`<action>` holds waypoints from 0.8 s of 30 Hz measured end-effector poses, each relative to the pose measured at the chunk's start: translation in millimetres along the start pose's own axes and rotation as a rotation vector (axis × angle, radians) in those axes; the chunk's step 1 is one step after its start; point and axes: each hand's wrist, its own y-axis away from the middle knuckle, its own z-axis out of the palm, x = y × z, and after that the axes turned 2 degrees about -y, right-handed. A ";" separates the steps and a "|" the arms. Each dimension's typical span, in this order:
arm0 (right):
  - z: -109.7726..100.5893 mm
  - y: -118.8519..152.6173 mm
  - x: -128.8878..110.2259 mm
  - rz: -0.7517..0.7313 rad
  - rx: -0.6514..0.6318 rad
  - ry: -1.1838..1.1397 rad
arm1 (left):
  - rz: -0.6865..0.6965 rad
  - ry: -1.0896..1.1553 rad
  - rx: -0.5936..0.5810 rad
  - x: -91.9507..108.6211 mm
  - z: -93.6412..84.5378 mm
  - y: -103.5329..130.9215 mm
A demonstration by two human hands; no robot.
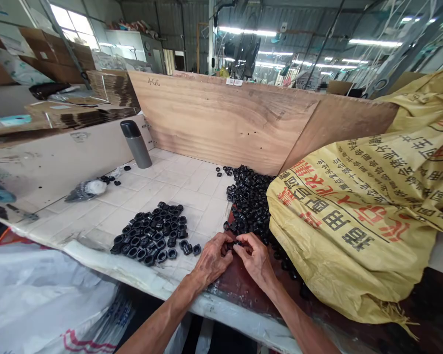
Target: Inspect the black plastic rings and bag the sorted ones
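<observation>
Close together near the table's front edge, my left hand (214,255) and my right hand (254,256) both have their fingertips pinched on small black plastic pieces. Fingers cover most of what they grip, so the exact shape there is hard to see. Just beyond them spreads a large heap of black plastic rings (248,196), partly against the yellow sack. To the left of my left hand lies a smaller, flatter group of black rings (151,233), many with their openings facing up.
A printed yellow woven sack (354,206) bulges over the right side. Wooden boards (221,118) wall the back. A grey flask (136,145) stands at the back left, near a plastic bag of dark pieces (83,191). White sacks (40,295) lie below the table edge.
</observation>
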 end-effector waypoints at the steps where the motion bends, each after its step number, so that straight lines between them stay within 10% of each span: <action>1: 0.0 -0.6 -2.6 -0.019 -0.005 -0.001 | -0.004 0.006 -0.006 1.2 -0.4 -0.3; 24: -10.8 -4.1 -4.8 0.175 -0.026 -0.322 | -0.111 0.353 0.029 9.1 7.1 -6.1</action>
